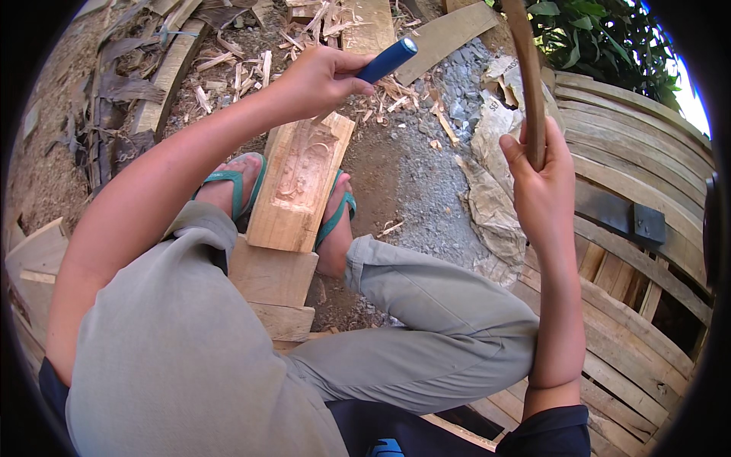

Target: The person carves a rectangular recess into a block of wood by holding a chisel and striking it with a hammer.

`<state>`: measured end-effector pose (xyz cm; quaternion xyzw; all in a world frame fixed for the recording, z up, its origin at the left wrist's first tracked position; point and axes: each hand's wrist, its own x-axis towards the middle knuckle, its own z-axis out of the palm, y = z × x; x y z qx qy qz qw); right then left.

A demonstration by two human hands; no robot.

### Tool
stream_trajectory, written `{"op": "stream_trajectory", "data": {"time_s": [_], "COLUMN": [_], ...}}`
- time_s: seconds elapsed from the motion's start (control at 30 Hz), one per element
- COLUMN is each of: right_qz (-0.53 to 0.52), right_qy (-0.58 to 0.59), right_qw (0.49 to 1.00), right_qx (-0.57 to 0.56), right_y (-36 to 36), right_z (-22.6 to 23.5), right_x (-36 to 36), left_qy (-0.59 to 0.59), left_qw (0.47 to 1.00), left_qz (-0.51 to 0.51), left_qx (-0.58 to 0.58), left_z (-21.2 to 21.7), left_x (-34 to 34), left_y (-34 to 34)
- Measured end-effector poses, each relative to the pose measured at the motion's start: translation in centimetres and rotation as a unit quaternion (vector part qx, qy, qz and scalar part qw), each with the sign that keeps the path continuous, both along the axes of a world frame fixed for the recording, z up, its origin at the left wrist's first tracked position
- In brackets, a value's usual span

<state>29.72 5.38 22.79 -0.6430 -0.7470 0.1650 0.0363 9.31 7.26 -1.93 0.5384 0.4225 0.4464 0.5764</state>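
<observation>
My left hand (324, 80) is closed around a chisel by its blue handle (387, 61), which leans up to the right. Little of the blade shows below my fingers, near the far end of a pale wooden block (283, 232). A rough, shallow hollow is cut into the block's upper face. The block lies between my feet, its near end over more wood. Raised at the right, my right hand (544, 171) grips a curved brown wooden handle (527, 68); its upper end runs out of the picture, so what it carries is hidden.
Wood chips (316, 23) litter the ground beyond the block. Grey gravel (442, 190) and a torn paper sack (491, 206) lie right of my feet. Stacked planks (632, 145) fill the right side, with a dark metal piece (649, 223) on them. Rough boards (171, 72) lie at far left.
</observation>
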Motion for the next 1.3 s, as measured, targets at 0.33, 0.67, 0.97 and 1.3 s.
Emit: {"op": "stream_trajectory", "data": {"time_s": [0.33,0.67,0.97,1.3], "right_qz": [-0.008,-0.021,-0.066,-0.043], "right_qy": [-0.099,-0.086,0.023,-0.052], "right_qw": [0.995,0.992,0.998,0.997], "right_qx": [-0.028,-0.093,0.010,-0.047], "right_y": [-1.2,-1.8,-0.2,-0.1], "right_z": [-1.7,-2.6,-1.8,-1.4], "right_x": [1.2,2.0,2.6,1.4], "left_qy": [-0.018,-0.002,0.026,0.023], "left_qw": [1.000,0.999,0.999,1.000], "left_qz": [0.015,0.033,0.016,0.004], "left_qx": [0.008,0.030,0.020,0.019], "left_z": [-0.5,-0.5,-0.6,-0.5], "left_x": [0.0,0.1,0.0,0.0], "left_y": [0.0,0.3,0.5,0.4]}}
